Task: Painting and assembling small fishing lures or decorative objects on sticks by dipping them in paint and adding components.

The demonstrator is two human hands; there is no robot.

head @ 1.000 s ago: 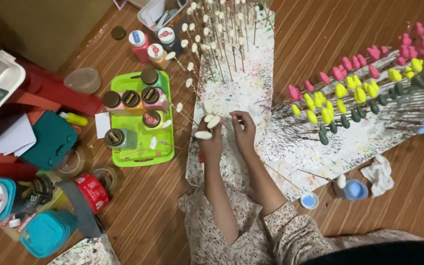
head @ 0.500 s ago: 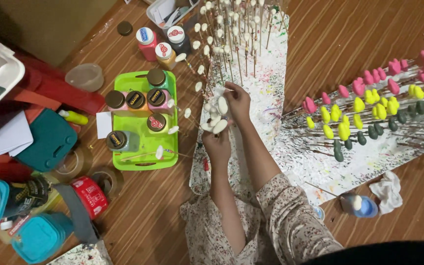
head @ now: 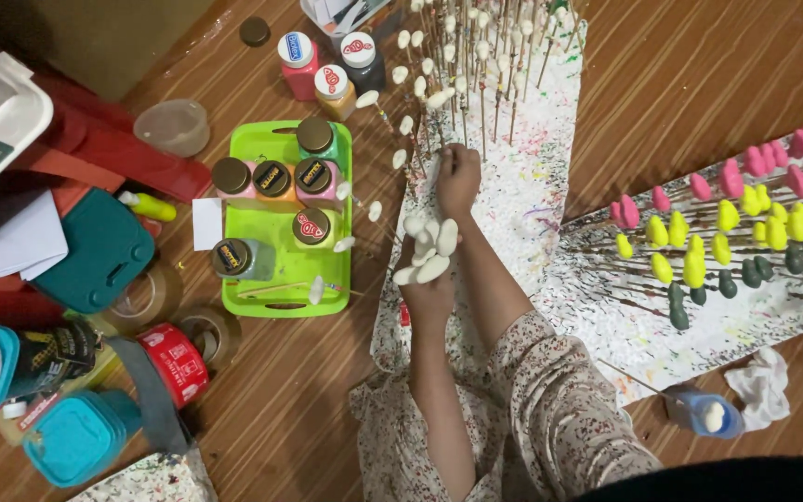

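A bunch of white-tipped sticks is clutched in the left hand; just beyond it, the right hand is closed around one stick. Loosely bundled tips could slip out or be knocked against neighbouring sticks.

light: warm, even indoor | shadows: soft | glare: faint floor sheen | focus: mostly sharp
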